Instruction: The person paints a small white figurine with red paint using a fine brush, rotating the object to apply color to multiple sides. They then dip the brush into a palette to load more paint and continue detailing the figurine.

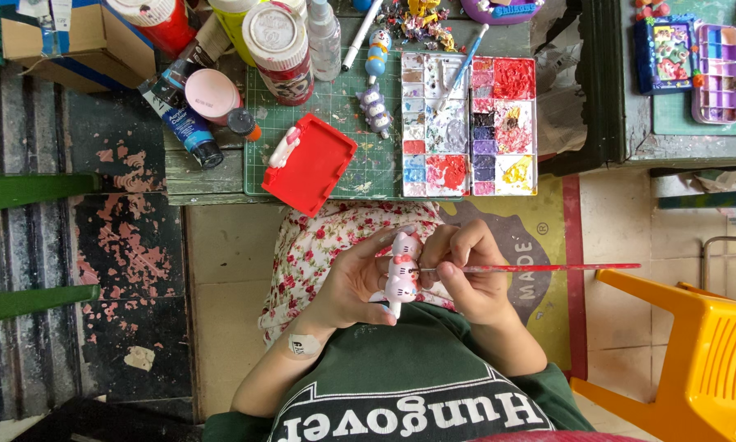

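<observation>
fingers (366,260) of left hand (353,282) curled around small white-and-pink cat figurine (400,274), thumb and fingertips pinching it from the side, held above lap just in front of the chest. small bandage (304,345) on left wrist. right hand (466,274) fingers pressed together, pinching a thin red paintbrush (540,267) near its tip end, handle sticking out to the right, roughly level. brush tip touching or almost touching figurine's middle, cannot tell which. hands nearly meeting around figurine. floral cloth (319,237) across lap beneath hands. green cutting mat (335,106) on worn table ahead. red tray (309,164) tilted at mat's near edge with small white piece (284,147) on it. paint palette (469,124) right of tray, wells full of red, purple, blue, yellow paint, second brush (463,65) lying across it. two more small figurines (376,82) lying on mat between tray and palette. paint jars (279,51) and blue tube (184,123) clustered at mat's left side. yellow plastic chair (695,344) to the right, green chair (16,245) far left.
</observation>
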A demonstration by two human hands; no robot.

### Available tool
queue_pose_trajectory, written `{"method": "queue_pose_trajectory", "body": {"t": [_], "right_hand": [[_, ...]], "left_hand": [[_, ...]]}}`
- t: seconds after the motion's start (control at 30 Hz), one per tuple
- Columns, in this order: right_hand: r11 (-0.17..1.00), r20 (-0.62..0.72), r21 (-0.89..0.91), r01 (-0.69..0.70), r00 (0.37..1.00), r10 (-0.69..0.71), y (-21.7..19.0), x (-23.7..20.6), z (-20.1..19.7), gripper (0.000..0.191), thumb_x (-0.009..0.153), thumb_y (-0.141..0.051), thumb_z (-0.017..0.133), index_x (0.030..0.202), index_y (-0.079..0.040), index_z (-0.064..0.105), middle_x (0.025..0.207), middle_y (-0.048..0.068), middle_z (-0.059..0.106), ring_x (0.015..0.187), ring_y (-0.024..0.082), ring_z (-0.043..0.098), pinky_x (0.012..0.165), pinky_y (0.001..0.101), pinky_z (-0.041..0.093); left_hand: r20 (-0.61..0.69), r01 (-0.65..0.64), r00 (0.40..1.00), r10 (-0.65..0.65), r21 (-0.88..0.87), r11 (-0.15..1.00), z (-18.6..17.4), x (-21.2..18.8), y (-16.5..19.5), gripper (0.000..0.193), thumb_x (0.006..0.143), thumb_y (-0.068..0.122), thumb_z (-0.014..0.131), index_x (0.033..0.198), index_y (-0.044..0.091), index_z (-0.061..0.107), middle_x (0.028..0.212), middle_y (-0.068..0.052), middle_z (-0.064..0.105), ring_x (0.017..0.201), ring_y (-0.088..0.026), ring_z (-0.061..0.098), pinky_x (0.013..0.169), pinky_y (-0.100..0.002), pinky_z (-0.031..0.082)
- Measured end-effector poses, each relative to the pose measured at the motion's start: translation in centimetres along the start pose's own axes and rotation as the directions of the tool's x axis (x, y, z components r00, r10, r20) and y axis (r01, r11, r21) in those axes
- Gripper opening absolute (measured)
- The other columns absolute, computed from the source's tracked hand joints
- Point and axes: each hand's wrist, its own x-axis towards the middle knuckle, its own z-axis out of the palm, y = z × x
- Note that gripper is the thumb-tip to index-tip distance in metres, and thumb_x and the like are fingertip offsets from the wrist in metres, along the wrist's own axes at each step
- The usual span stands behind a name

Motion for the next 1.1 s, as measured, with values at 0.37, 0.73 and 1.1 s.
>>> {"method": "queue_pose_trajectory", "body": {"t": [0.37,0.73,1.1], "right_hand": [[1.0,0.004,-0.003,-0.011,1.0,0.011,0.13,-0.26,-0.17,0.018,0.106,-0.005,0.056,0.103,-0.01,0.039,0.09,0.012,0.056,0.076,0.015,0.056,0.068,0.0285,0.053],[1.0,0.02,-0.012,0.004,1.0,-0.004,0.03,-0.18,-0.04,0.018,0.106,-0.006,0.056,0.103,-0.01,0.039,0.089,0.012,0.056,0.076,0.015,0.055,0.069,0.0288,0.053],[0.948,-0.118,0.319,0.02,0.993,0.018,0.41,0.47,-0.34,0.025,0.106,-0.015,0.062,0.103,-0.012,0.038,0.085,0.008,0.048,0.072,0.019,0.056,0.058,0.0332,0.056]], "left_hand": [[0.014,-0.008,1.0,0.008,0.009,1.0,0.14,0.1,0.25,0.106,0.075,0.009,0.096,0.162,0.001,0.035,0.16,-0.011,0.046,0.134,-0.024,0.062,0.107,-0.038,0.059],[0.008,-0.006,1.0,0.006,0.01,1.0,0.31,0.09,0.33,0.106,0.075,0.009,0.096,0.162,0.0,0.035,0.157,-0.011,0.048,0.133,-0.023,0.062,0.108,-0.039,0.059],[-0.024,-0.012,1.0,0.012,0.016,1.0,0.19,-0.07,-0.08,0.11,0.074,0.0,0.095,0.164,0.002,0.031,0.164,-0.01,0.043,0.14,-0.02,0.054,0.116,-0.039,0.052]]}}
